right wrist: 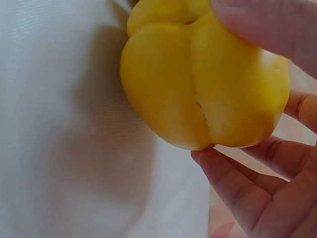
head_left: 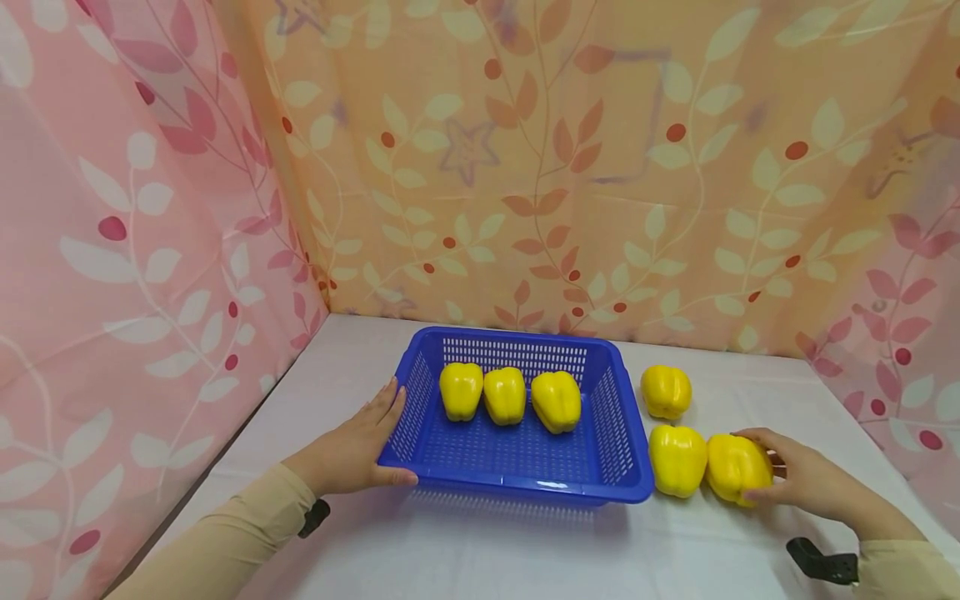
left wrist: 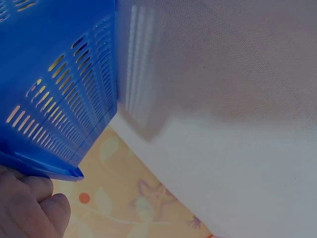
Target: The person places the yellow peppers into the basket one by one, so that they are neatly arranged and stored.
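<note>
1 yellow pepper (head_left: pixel 738 468), right of the blue basket (head_left: pixel 510 481), is being held by the right hand (head_left: pixel 808 479), ideally with even pressure, while the basket's left is being braced by the spread left hand (head_left: pixel 360 447).

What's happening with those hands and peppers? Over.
Left hand touching basket. Right hand gripping rightmost pepper. Another pepper sits between that and basket. Three peppers inside.
</note>
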The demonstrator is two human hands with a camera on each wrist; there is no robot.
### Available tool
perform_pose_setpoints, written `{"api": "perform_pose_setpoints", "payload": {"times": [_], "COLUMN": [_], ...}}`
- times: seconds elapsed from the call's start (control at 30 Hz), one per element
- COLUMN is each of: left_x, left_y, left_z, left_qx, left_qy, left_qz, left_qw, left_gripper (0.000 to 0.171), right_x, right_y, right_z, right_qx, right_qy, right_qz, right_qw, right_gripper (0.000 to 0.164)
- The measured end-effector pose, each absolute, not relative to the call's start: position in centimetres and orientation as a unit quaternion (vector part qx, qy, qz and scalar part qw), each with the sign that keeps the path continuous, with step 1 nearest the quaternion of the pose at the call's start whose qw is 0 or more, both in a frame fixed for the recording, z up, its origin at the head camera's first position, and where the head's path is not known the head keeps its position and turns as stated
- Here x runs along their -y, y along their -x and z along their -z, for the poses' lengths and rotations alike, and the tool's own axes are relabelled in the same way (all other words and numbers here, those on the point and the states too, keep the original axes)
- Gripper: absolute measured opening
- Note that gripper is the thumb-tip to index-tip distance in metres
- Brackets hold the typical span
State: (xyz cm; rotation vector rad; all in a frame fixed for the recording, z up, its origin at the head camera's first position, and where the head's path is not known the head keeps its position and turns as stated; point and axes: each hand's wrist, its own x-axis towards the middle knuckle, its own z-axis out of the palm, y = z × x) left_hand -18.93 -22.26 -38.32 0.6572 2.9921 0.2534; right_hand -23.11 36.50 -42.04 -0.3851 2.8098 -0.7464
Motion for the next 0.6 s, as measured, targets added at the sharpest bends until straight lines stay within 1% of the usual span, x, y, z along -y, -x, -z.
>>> {"api": "perform_pose_setpoints", "payload": {"times": [0.17, 0.6], "left_x": [22.3, 22.3], "left_y": [18.9, 18.9], "left_z": [38.4, 38.4], "left_qx": [-0.972, -0.974], "left_qy": [-0.218, -0.208], "left_qz": [-0.086, -0.082], "left_qw": [0.032, 0.037], "left_gripper": [0.115, 0.116], "right_x": [-36.8, -36.8], "right_y": [23.2, 23.6], "right_z": [41.5, 39.6], "right_qx": [-0.953, -0.956], "right_qy": [0.142, 0.164], "right_qz": [0.252, 0.237], "right_qw": [0.092, 0.058], "right_gripper": [0.083, 0.081]}}
